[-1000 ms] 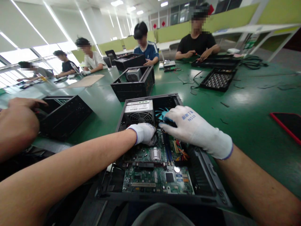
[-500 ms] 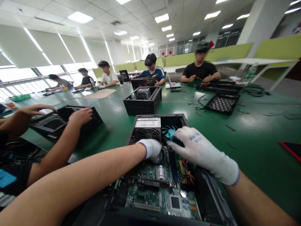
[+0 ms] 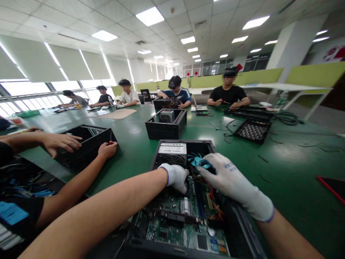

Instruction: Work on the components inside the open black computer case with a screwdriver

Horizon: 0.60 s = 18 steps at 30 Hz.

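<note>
Turquoise fan [image 3: 194, 159], one, inside one case [image 3: 161, 246]

A green table [image 3: 291, 165] fills the middle of the view. An open black box [image 3: 161, 131] rests on it; a second black box [image 3: 93, 147] is located at the left. A tan sheet [image 3: 118, 114] lies flat between them, farther back. At the right are a dark tray [image 3: 246, 139], coiled black cables [image 3: 289, 118] and a red-edged black object [image 3: 332, 187], partly out of view. Ceiling lights [image 3: 150, 16] are lit.
</note>
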{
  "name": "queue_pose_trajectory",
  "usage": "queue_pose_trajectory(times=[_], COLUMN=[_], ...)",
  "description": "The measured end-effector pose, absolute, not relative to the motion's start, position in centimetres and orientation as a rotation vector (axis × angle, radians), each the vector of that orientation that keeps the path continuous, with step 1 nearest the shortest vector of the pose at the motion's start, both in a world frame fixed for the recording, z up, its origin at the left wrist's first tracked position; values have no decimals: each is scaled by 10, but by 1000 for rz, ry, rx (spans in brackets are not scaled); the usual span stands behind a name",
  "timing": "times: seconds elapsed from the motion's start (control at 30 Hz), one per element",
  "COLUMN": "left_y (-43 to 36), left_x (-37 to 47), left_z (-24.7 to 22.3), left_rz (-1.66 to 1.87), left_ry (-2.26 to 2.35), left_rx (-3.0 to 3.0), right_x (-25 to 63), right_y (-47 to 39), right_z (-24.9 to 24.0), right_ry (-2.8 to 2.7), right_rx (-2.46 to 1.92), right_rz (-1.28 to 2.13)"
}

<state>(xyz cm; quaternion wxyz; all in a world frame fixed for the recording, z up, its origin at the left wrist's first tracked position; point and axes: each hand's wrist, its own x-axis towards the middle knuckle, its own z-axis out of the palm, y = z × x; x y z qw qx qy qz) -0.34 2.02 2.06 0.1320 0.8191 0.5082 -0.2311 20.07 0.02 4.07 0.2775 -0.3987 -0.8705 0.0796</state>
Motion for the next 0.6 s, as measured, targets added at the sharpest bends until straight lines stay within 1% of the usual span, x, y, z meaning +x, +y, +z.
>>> queue_pose_trajectory(times=[0.13,0.2,0.3,0.43,0.6], left_y=[13,8,0,-19,-62], left_x=[-4,-4,-6,-13,-33], left_z=[29,33,40,57,84], left_rz=[-556,-458,-273,-50,213], left_ry=[1462,1455,1440,1401,1355], left_rx=[2393,2428,2502,2611,2683], right_x=[215,228,249,260,252], right_y=[-2,-6,-19,-40,-49], right_z=[26,16,-2,-18,-20], right_ry=[-2076,-1974,-1824,-1715,-1574], right_rx=[-1181,-1307,-1469,-1326,-1284], right_rz=[306,451,759,1094,1169])
